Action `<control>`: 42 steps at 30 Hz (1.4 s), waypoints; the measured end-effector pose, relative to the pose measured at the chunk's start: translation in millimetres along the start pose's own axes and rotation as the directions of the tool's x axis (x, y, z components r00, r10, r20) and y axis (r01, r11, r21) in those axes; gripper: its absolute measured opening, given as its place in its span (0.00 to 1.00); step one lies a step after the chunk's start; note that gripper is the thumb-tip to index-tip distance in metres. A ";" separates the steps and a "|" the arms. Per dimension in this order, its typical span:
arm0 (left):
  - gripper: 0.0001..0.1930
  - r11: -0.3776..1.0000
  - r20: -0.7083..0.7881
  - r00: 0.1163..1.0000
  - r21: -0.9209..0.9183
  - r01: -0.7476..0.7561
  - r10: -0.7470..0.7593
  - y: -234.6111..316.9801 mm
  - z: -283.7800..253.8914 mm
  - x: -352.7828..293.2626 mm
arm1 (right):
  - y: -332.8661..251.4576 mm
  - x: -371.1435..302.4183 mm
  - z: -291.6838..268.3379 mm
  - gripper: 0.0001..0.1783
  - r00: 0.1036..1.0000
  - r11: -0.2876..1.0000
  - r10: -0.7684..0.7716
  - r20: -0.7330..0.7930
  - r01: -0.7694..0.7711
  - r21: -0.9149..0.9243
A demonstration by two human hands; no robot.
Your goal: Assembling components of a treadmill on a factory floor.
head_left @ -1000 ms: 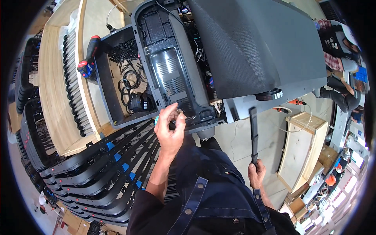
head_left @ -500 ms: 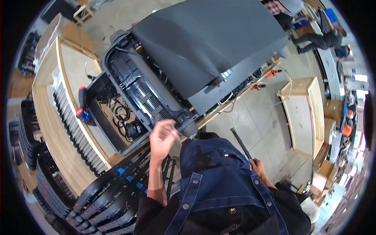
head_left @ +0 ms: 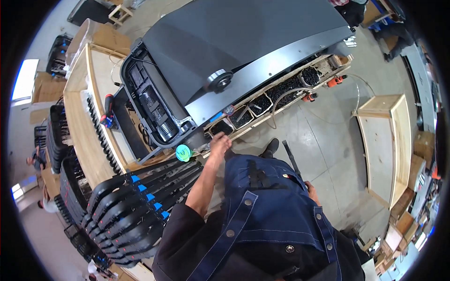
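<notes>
My left hand (head_left: 220, 143) reaches to the near end of a long wooden tray (head_left: 267, 121), beside a compartment of small black screws (head_left: 221, 127). Its fingers are curled together, and whatever they hold is hidden. Low at my right side, my right hand (head_left: 311, 192) is closed around a dark flat bar (head_left: 290, 157) that points away from me. Ahead lies a treadmill body with a wide dark belt (head_left: 201, 42) and a bare metal side rail (head_left: 262, 72). The ribbed motor (head_left: 157, 114) shows in its uncovered end bay. A round black-and-silver part (head_left: 219, 80) rests by the rail.
A red-and-black power tool (head_left: 108, 110) stands by a wooden rack (head_left: 84, 126) at left. Black frames with blue clips (head_left: 122, 206) are stacked at lower left. Orange tools (head_left: 335, 81) with hoses lie along the tray. An upright wooden crate (head_left: 384, 145) stands right.
My left hand has gone from beside the motor bay to the tray of screws, and its fingers point away. My right hand keeps the bar low. The whole view has shifted.
</notes>
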State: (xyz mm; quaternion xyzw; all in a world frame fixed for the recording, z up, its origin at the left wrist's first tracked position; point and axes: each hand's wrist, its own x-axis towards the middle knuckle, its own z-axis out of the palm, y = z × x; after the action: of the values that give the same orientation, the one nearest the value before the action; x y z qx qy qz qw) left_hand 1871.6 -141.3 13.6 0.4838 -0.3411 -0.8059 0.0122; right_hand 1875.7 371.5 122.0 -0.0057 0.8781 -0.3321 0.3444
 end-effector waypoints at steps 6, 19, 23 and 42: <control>0.15 0.971 -0.298 0.930 -0.032 -0.237 0.217 22.5 11.2 62.6 | 57.3 4.2 -93.4 0.17 0.959 0.965 0.261 0.112 -0.255 -0.061; 0.12 0.866 0.229 0.961 0.499 0.023 -0.157 -22.3 102.6 8.4 | -67.1 37.8 -187.9 0.16 0.888 0.878 0.098 0.449 -0.290 0.382; 0.19 0.729 0.328 0.875 0.684 0.040 -0.356 -26.4 243.6 -86.6 | -152.1 103.6 -176.2 0.15 0.886 0.724 -0.109 0.450 -0.239 0.647; 0.16 0.792 0.497 0.825 0.602 -0.105 -0.268 -13.3 465.1 -72.1 | -240.3 351.8 -221.5 0.28 0.945 0.625 0.033 0.324 -0.273 0.731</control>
State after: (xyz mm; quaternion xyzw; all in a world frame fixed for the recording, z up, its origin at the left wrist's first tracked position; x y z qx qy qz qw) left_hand 1547.5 144.4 200.9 0.2196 -0.5463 -0.7584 -0.2796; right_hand 1420.0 228.5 171.7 0.1695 0.5928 -0.6378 0.4616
